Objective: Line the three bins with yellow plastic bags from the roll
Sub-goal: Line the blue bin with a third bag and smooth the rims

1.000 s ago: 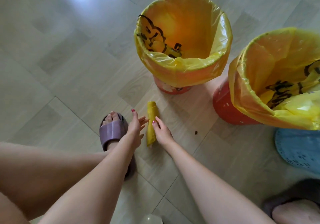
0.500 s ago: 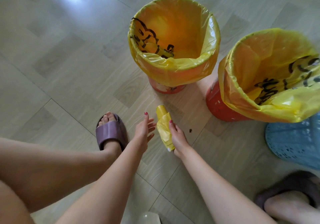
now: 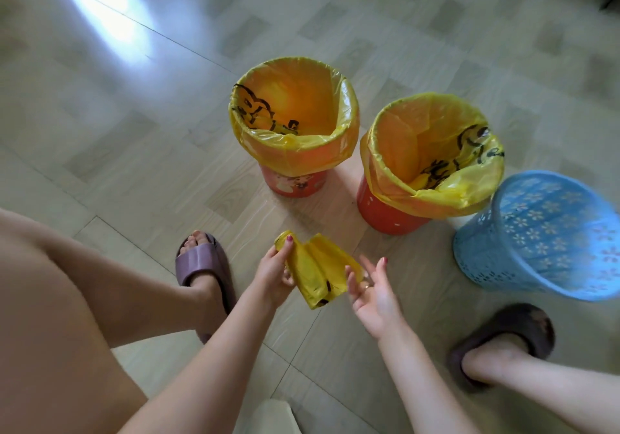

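Three bins on the floor, two with yellow bags in them.

Two orange bins stand side by side, the left orange bin [image 3: 295,181] and the right orange bin [image 3: 389,215], each with a yellow bag folded over its rim (black drawings show on the plastic). A blue bin [image 3: 536,232] just right of them has no bag. Near the bins, the left hand [image 3: 273,274] pinches the yellow roll [image 3: 315,269], partly unrolled and held up off the floor. The right hand [image 3: 374,291] is spread wide, fingers touching the roll's edge. Purple slippers [image 3: 201,262] are on both feet.
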